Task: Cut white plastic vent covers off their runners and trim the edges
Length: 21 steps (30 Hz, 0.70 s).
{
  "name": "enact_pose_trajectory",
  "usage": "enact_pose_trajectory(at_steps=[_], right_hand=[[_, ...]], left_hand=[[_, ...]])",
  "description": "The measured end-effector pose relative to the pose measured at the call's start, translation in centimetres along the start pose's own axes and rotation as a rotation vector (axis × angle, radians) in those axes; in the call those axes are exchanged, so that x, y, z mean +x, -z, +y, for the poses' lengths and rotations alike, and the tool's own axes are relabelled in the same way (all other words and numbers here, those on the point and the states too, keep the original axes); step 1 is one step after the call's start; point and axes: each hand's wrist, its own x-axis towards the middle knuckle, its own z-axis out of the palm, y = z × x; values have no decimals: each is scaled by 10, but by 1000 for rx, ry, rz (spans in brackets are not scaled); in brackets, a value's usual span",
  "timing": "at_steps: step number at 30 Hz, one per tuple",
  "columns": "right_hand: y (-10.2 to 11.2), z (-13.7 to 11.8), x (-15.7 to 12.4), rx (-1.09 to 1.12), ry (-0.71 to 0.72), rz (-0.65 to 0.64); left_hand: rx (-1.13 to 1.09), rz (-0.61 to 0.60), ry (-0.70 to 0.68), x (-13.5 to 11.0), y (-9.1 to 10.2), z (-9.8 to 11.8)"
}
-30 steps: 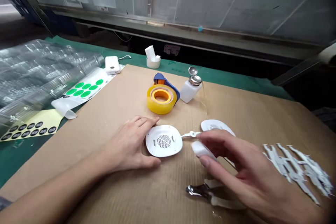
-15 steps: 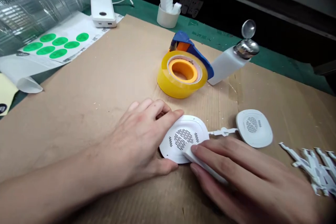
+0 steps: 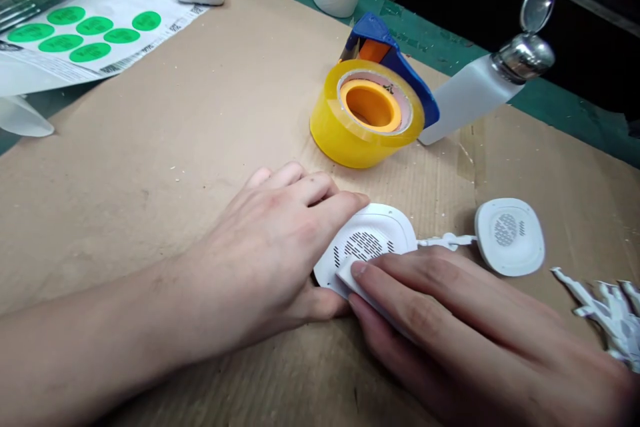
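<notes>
Cardboard (image 3: 150, 120) covers a green table (image 3: 565, 117) beneath a vented cover (image 3: 367, 243), its rim gripped between the left hand's (image 3: 280, 240) thumb at 7 o'clock and forefinger at 11. On its lower face, the right hand (image 3: 440, 307) pinches a white block (image 3: 347, 271). Tape (image 3: 340, 127) stands at 12 o'clock, a second cover (image 3: 510, 237) at 3. The cover looks light, stiff and slick, best held by its rim; the block seems light and soft, best pinched by its sides. A second ago, the block hung clear of the cover; now they touch.

The white slotted cover (image 3: 369, 240) lies on cardboard (image 3: 200, 113), a mostly hidden white block (image 3: 347, 274) seemingly touching its face.
</notes>
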Motion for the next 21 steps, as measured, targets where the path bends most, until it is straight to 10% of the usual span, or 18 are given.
enact_pose_trajectory(at_steps=[21], right_hand=[[5, -4, 7, -117, 128, -84]], left_hand=[[19, 16, -11, 4, -2, 0]])
